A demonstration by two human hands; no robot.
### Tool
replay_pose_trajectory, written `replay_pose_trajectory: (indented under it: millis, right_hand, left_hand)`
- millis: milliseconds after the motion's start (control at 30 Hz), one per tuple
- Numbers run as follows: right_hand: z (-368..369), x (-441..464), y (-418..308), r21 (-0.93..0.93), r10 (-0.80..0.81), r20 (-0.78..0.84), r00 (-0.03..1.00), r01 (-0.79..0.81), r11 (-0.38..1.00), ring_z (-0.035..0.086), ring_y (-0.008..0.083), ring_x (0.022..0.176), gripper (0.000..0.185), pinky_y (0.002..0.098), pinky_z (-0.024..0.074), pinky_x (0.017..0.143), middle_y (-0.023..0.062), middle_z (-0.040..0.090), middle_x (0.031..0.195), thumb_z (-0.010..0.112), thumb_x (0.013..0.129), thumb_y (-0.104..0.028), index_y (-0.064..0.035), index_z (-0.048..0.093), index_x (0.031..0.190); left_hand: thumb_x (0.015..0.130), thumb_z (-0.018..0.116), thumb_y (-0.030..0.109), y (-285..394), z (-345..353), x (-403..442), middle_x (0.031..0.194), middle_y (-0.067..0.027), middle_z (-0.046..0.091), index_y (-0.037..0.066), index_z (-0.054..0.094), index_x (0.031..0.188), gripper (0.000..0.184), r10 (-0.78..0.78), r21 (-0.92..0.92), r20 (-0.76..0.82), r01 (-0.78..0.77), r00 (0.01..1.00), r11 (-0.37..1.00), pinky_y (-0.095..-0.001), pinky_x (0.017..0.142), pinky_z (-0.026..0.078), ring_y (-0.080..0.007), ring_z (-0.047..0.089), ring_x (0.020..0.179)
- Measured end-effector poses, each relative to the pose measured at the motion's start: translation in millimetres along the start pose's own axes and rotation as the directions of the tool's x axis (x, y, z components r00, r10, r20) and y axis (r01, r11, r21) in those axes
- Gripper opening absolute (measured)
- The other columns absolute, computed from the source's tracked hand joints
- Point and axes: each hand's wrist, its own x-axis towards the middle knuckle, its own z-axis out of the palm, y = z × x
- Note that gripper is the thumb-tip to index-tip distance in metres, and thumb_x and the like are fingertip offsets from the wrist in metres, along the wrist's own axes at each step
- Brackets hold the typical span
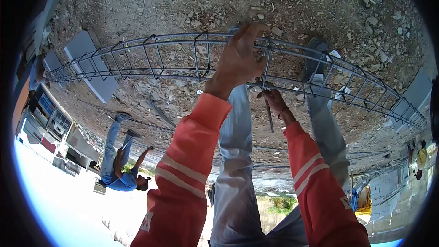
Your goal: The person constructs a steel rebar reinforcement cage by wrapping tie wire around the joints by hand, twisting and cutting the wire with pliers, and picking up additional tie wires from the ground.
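Note:
A long rebar cage [176, 69] of thin bars tied with square stirrups stretches across the view in front of my legs. My left hand [238, 57] reaches over it, fingers curled onto the far bar beside a stirrup. Just below and to the right, my right hand [275, 101] is closed on a dark metal tool that looks like pincers [269, 116]. One handle of the tool hangs down, and its head meets the near bar at the stirrup. The exact contact there is partly hidden by my fingers.
Grey blocks or boards [93, 71] prop the cage at the left, and another grey block [404, 103] is under its right end. Rubble covers the ground around my shoes [315, 48]. A person in blue [121, 180] is behind at the left; another in yellow [421, 156] is far right.

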Motion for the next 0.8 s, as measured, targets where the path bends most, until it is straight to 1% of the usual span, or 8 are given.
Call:
replay_pose_trajectory:
  millis: [167, 233, 333, 400, 467, 533, 600, 800]
  right_hand:
    - [15, -36, -43, -0.182, 0.218, -0.093, 0.971, -0.232, 0.956, 0.057, 0.0115, 0.067, 0.051, 0.0278, 0.0442, 0.061, 0.0059, 0.065, 0.08, 0.051, 0.094, -0.006, -0.0118, 0.034, 0.142]
    - [21, -55, -52, -0.26, 0.149, -0.081, 0.985, -0.165, 0.951, 0.057, 0.0139, 0.063, 0.052, 0.0306, 0.0465, 0.06, 0.0063, 0.062, 0.076, 0.049, 0.093, -0.004, -0.0141, 0.037, 0.142]
    - [29, -90, -93, -0.383, 0.224, -0.052, 0.973, -0.226, 0.896, 0.063, 0.0181, 0.075, 0.041, 0.035, 0.0497, 0.071, 0.0078, 0.063, 0.078, 0.058, 0.093, -0.009, -0.0126, 0.047, 0.133]
    - [33, -116, -133, -0.767, 0.047, 0.05, 0.998, 0.008, 0.641, 0.062, 0.0185, 0.089, 0.031, 0.0355, 0.0492, 0.08, 0.0107, 0.063, 0.085, 0.059, 0.095, -0.012, -0.0096, 0.053, 0.125]
    - [40, -143, -199, -0.702, -0.021, 0.17, 0.985, 0.136, 0.7, 0.061, 0.0186, 0.096, 0.025, 0.0361, 0.048, 0.085, 0.0108, 0.064, 0.091, 0.057, 0.097, -0.015, -0.0071, 0.055, 0.121]
    - [45, -156, -265, -0.617, -0.092, 0.277, 0.956, 0.251, 0.746, 0.059, 0.0186, 0.102, 0.022, 0.0367, 0.0468, 0.09, 0.011, 0.064, 0.096, 0.056, 0.099, -0.018, -0.0045, 0.058, 0.117]
    - [41, -159, -318, -0.166, 0.195, 0.462, 0.865, -0.131, 0.977, 0.059, 0.0189, 0.106, 0.027, 0.0388, 0.0452, 0.095, 0.0098, 0.065, 0.105, 0.049, 0.104, -0.023, 0.0011, 0.057, 0.114]
    - [7, -80, -410, -0.428, 0.398, 0.141, 0.906, -0.307, 0.85, 0.054, 0.0129, 0.056, 0.047, 0.0271, 0.0471, 0.055, 0.0031, 0.058, 0.077, 0.045, 0.101, -0.05, -0.0052, 0.056, 0.106]
  left_hand:
    - [0.073, 0.068, 0.003, -3, -7, -1, 0.111, -0.0141, 0.059, 0.01, 0.052, 0.123, 0.053, -0.047, 0.011, 0.074, 0.046, 0.996, 0.999, -0.0395, 0.086, 0.054, -0.0314, 0.063, 0.102]
    - [0.072, 0.069, 0.005, -3, -9, -2, 0.111, -0.0148, 0.057, 0.011, 0.053, 0.122, 0.053, -0.076, -0.008, 0.077, 0.077, 0.994, 0.997, -0.0406, 0.088, 0.053, -0.0348, 0.061, 0.102]
    - [0.071, 0.069, 0.006, 2, -4, -9, 0.112, -0.0158, 0.056, 0.007, 0.053, 0.12, 0.051, 0.014, 0.066, -0.148, -0.004, 0.989, 0.998, -0.0422, 0.083, 0.052, -0.0366, 0.061, 0.098]
    - [0.072, 0.07, 0.008, 10, -5, -16, 0.109, -0.0164, 0.057, 0.005, 0.052, 0.118, 0.049, -0.008, 0.185, -0.303, 0.067, 0.953, 0.98, -0.0425, 0.08, 0.052, -0.0369, 0.061, 0.094]
    - [0.073, 0.071, 0.01, 16, -1, -26, 0.107, -0.017, 0.058, 0.003, 0.052, 0.116, 0.047, -0.016, 0.285, -0.451, 0.16, 0.892, 0.945, -0.0427, 0.076, 0.052, -0.0371, 0.061, 0.091]
    - [0.076, 0.071, 0.014, 8, 20, -42, 0.096, -0.0173, 0.062, 0.002, 0.052, 0.113, 0.043, -0.314, -0.043, -0.52, 0.342, 0.795, 0.939, -0.0428, 0.072, 0.051, -0.0366, 0.061, 0.082]
    - [0.078, 0.07, 0.015, 2, 55, -56, 0.092, -0.018, 0.063, 0.002, 0.053, 0.112, 0.041, -0.385, -0.195, -0.456, 0.332, 0.802, 0.923, -0.0433, 0.072, 0.051, -0.0373, 0.062, 0.081]
    - [0.092, 0.057, 0.017, 25, 95, -43, 0.082, -0.0253, 0.065, -0.003, 0.057, 0.111, 0.027, -0.518, -0.504, -0.449, 0.272, 0.728, 0.82, -0.0502, 0.067, 0.05, -0.0439, 0.064, 0.075]
